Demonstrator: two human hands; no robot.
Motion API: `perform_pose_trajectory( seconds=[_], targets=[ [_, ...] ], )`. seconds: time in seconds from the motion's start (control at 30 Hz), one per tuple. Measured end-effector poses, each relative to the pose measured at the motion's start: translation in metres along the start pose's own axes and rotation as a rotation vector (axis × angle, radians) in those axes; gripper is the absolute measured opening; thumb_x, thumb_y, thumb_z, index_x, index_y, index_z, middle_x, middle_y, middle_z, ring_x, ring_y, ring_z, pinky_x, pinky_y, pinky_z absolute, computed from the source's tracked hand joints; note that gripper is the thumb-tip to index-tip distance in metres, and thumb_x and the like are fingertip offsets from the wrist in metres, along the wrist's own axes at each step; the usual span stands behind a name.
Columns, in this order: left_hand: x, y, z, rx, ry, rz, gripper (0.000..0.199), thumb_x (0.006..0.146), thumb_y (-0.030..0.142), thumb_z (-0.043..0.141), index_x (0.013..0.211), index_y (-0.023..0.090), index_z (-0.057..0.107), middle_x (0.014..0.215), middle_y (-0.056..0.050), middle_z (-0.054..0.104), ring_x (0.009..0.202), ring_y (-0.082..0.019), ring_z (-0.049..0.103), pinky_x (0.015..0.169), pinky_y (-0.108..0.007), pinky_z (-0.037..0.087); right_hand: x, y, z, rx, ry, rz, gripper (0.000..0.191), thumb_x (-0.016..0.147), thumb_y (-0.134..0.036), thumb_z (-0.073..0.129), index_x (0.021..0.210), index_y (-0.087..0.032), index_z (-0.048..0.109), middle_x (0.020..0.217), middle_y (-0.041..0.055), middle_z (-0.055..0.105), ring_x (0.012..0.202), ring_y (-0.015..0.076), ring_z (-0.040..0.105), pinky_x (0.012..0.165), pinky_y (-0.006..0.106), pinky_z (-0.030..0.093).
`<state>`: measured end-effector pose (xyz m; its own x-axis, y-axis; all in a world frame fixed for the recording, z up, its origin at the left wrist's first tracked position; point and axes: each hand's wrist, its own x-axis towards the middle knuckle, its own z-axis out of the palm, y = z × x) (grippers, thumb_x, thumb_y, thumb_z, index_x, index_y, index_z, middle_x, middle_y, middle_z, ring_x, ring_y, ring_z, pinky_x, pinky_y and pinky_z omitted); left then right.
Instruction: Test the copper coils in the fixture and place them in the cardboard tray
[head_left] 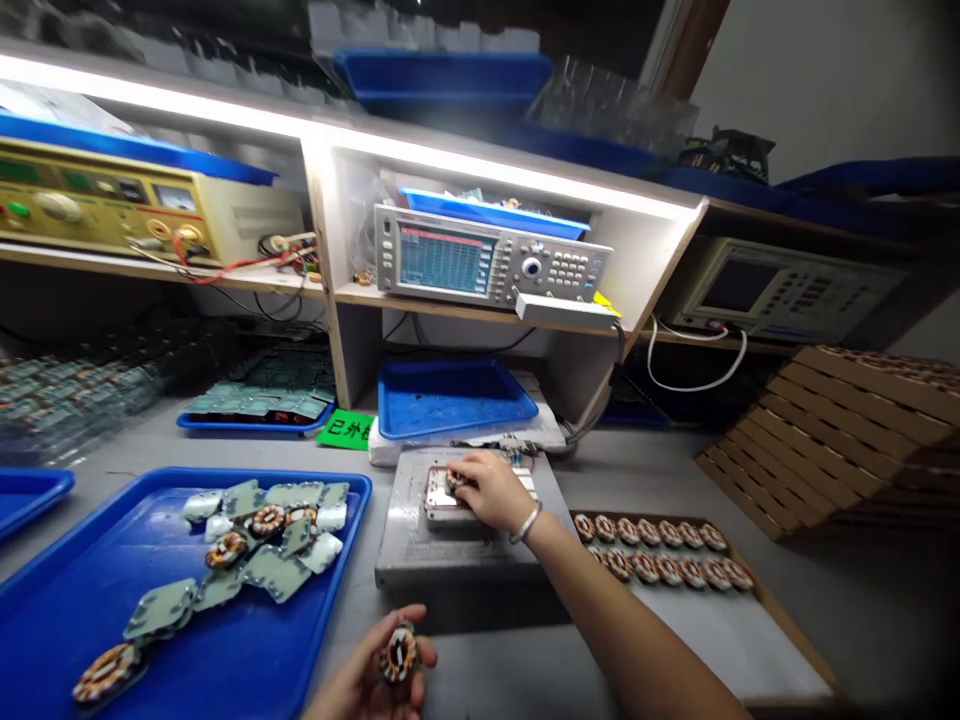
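Observation:
In my left hand (373, 672), near the bench's front edge, lies a round copper-wound motor stator (398, 654), with the fingers curled around it. My right hand (496, 492), wearing a wrist band, pinches another wound stator (454, 481) at the small metal test fixture (442, 512). Its fingers cover part of this stator, so I cannot tell whether it is seated. Under the fixture is a grey metal base plate (420, 562). To the left, a large blue tray (67, 610) holds several green circuit boards (276, 572) and wound stators (105, 672).
Wound stators stand in rows in a cardboard tray (780, 655) at right, below stacked cardboard layers (817, 440). A meter with a lit screen (446, 262) sits on the shelf above a blue tray (457, 395). A green sign (346, 430) stands left of it.

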<state>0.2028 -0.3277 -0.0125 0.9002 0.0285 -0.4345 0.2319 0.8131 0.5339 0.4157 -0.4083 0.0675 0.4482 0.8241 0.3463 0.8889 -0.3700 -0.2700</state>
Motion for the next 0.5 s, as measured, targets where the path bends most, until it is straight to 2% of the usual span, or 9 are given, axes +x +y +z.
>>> perform_pose_trajectory(
  seconds=[0.1,0.2,0.3,0.37,0.43,0.5],
  targets=[
    [0.009,-0.008,0.007,0.017,-0.029,-0.044,0.039,0.082,0.036,0.050,0.113,0.013,0.044,0.079,-0.007,0.062,0.061,-0.014,0.055,0.056,-0.027,0.045,-0.002,0.002,-0.011,-0.018,-0.005,-0.034,0.024,0.073,-0.019,0.062,0.097,-0.020,0.065,0.094,0.0057,0.064,0.091,0.0193,0.054,0.085,0.034,0.041],
    [0.019,-0.010,0.008,0.016,-0.066,-0.068,0.038,0.084,0.032,0.047,0.116,0.013,0.043,0.085,-0.010,0.062,0.068,-0.016,0.058,0.062,-0.031,0.049,-0.024,0.006,-0.043,0.100,0.112,-0.061,0.030,0.073,-0.016,0.063,0.102,-0.016,0.062,0.099,0.0062,0.064,0.094,0.0172,0.054,0.088,0.033,0.041],
    [0.026,-0.010,0.004,0.025,-0.084,-0.085,0.039,0.084,0.027,0.047,0.120,0.014,0.043,0.090,-0.012,0.062,0.073,-0.018,0.060,0.067,-0.034,0.050,-0.072,0.008,-0.092,0.222,0.242,0.011,0.035,0.077,-0.017,0.059,0.112,-0.017,0.056,0.103,0.0057,0.061,0.090,0.0142,0.055,0.081,0.030,0.046],
    [0.028,-0.010,0.000,0.032,-0.096,-0.089,0.040,0.083,0.025,0.048,0.121,0.014,0.044,0.094,-0.014,0.063,0.076,-0.019,0.060,0.070,-0.036,0.051,-0.115,0.011,-0.117,0.228,0.253,0.133,0.041,0.078,-0.019,0.058,0.118,-0.020,0.051,0.102,0.0047,0.060,0.084,0.0132,0.056,0.075,0.029,0.048],
    [0.029,-0.011,-0.004,0.034,-0.103,-0.097,0.040,0.082,0.023,0.049,0.122,0.016,0.045,0.098,-0.014,0.063,0.079,-0.021,0.061,0.072,-0.038,0.052,-0.157,0.018,-0.129,0.188,0.222,0.271,0.048,0.076,-0.020,0.060,0.122,-0.021,0.047,0.100,0.0041,0.061,0.081,0.0136,0.057,0.075,0.030,0.049],
    [0.030,-0.013,-0.007,0.042,-0.091,-0.096,0.040,0.083,0.024,0.048,0.122,0.017,0.047,0.100,-0.015,0.063,0.081,-0.022,0.062,0.073,-0.040,0.052,-0.193,0.030,-0.125,0.128,0.178,0.378,0.048,0.074,-0.019,0.061,0.120,-0.021,0.049,0.102,0.0049,0.062,0.086,0.0159,0.058,0.078,0.033,0.050]
  ],
)
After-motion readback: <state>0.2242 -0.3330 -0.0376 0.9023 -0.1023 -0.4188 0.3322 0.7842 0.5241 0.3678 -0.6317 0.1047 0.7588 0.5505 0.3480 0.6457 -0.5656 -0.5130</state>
